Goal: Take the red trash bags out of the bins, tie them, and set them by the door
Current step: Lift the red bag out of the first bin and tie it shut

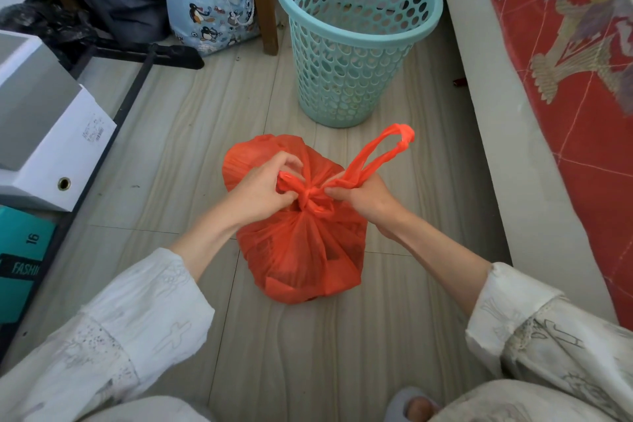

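A full red trash bag [301,243] sits on the tiled floor in front of me, its top gathered into a knot. My left hand [263,188] pinches the left handle of the bag beside the knot. The right handle runs through the grip of my right hand [363,199], and its loop sticks up and to the right. Behind the bag stands a teal perforated bin [352,44], upright, with no bag in it.
White boxes [44,120] and teal boxes [20,260] are stacked along the left. A blue penguin-print bag [212,10] and a wooden leg [267,3] stand at the back. A bed with a red patterned cover [575,79] runs along the right. My slippered foot [411,404] is at the bottom.
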A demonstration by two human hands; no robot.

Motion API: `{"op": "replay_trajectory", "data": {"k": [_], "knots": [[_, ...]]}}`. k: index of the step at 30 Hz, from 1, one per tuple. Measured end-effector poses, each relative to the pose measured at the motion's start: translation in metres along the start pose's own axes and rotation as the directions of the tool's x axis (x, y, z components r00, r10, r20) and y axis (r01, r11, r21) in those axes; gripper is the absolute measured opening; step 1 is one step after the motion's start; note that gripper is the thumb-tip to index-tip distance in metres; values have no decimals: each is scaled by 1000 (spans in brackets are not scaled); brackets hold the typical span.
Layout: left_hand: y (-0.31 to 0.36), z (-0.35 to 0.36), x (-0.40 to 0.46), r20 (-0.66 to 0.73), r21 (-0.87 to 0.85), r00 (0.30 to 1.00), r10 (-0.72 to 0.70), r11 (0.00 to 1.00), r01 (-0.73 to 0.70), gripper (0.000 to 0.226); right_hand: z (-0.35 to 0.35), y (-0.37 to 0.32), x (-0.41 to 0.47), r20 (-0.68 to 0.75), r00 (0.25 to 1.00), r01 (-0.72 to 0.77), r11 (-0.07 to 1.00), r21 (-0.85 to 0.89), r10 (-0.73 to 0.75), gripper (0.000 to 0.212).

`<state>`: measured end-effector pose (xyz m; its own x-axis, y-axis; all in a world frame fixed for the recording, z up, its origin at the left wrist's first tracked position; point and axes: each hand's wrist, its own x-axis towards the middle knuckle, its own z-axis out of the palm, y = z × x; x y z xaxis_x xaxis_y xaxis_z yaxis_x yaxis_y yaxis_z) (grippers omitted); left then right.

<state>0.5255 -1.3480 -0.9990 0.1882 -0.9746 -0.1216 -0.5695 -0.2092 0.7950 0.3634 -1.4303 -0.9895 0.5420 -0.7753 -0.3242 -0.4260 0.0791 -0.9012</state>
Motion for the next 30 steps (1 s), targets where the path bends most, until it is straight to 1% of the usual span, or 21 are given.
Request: {"op": "replay_trajectory", "data": {"k": [2,3,6,9,12,15,19,23,25,28,30], "knots": [[-2,3,2,16,-29,1000,-1,1000,2,46,0,2,0,-8,1000,6,1000,11,-6,14],[-2,4,3,17,-27,1000,2,1000,-2,44,0,2,0,-13,1000,6,1000,19,-6,14],[-3,7,5,-42,-3,999,-2,1000,2,36,2,4,1,-21,1000,-12,1000,21,12,16],[-7,9,6,-96,10,995,-35,999,36,33,4,7,1,-19,999,-44,999,-1,44,16],[-9,8,5,-106,3,992,-70,997,71,32,4,7,2,-33,998,-52,999,-2,52,13],[-9,4,5,-94,22,993,-77,997,79,31,5,5,2,-33,996,-79,996,33,80,15],[-9,1,4,-48,94,996,-75,992,79,26,5,4,0,-16,995,-102,994,47,103,18],[-6,-1,5,9,261,998,-63,963,59,23,8,3,-1,22,996,-86,995,40,85,19],[-5,-2,5,14,311,998,-56,949,49,25,8,3,0,31,997,-72,997,20,71,18],[-7,-1,3,-3,268,993,-115,957,111,25,7,2,-1,33,997,-66,998,5,65,18],[-8,-3,2,-8,176,986,-164,971,162,27,8,1,-2,33,997,-71,997,24,70,20]]}}
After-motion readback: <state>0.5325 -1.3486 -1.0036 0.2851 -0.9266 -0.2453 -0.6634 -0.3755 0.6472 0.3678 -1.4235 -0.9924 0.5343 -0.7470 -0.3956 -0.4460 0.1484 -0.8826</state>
